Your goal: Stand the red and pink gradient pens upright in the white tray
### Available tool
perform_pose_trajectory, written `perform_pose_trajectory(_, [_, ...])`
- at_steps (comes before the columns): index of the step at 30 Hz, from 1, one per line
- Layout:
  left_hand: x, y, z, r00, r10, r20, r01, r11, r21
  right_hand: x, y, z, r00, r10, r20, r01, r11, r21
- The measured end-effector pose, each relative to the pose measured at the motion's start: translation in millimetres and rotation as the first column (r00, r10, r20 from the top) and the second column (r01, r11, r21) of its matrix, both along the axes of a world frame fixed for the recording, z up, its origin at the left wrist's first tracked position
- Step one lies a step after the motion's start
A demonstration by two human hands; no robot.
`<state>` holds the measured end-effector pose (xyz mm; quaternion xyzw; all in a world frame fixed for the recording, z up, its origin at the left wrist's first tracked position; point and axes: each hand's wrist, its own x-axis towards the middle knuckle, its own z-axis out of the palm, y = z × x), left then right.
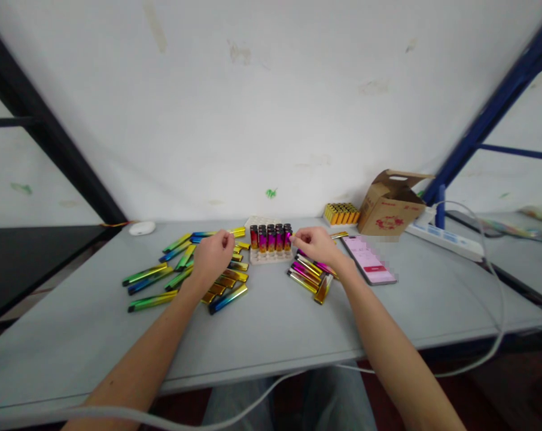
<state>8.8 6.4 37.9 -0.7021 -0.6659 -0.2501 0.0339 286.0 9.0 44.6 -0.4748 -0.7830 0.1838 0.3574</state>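
Note:
Several shiny pink and red tubes with dark tops (271, 238) stand upright in a pale tray with round holes (271, 258). My right hand (314, 244) is at the tray's right side, fingers bent together beside the end tube; whether it grips that tube is unclear. My left hand (213, 254) hovers over the left pile, its fingers curled together, with nothing I can make out in them. Green, blue and gold tubes (148, 279) lie scattered around and under the left hand. Pink and gold tubes (304, 278) lie below the right hand.
Behind on the right are a block of upright yellow tubes (341, 214) and an open cardboard box (390, 206). A phone (370, 261), a white power strip (445, 240) and a cable lie at the right. A white case (142, 228) sits at the back left.

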Motion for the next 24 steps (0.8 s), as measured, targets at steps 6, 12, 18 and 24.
perform_pose_trajectory(6, [7.5,-5.0,1.8,0.997,-0.053,-0.061,0.051,0.998,-0.027,16.4,-2.4,1.4,0.97,0.185,0.159,-0.129,0.941,-0.313])
perform_pose_trajectory(12, [10.0,-6.5,-0.1,0.993,-0.109,-0.048,0.11,0.994,0.004,13.8,-7.9,2.7,0.956,0.189,0.225,-0.09,0.918,-0.387])
perform_pose_trajectory(18, [9.4,-5.0,-2.8,0.989,-0.144,-0.022,0.144,0.99,0.001,10.4,-7.2,2.1,0.895,0.126,0.428,0.017,0.949,-0.315])
perform_pose_trajectory(24, [10.8,-5.6,-2.8,0.986,-0.166,-0.022,0.167,0.986,0.029,4.8,-10.1,3.4,0.859,0.141,0.493,0.029,0.946,-0.321])
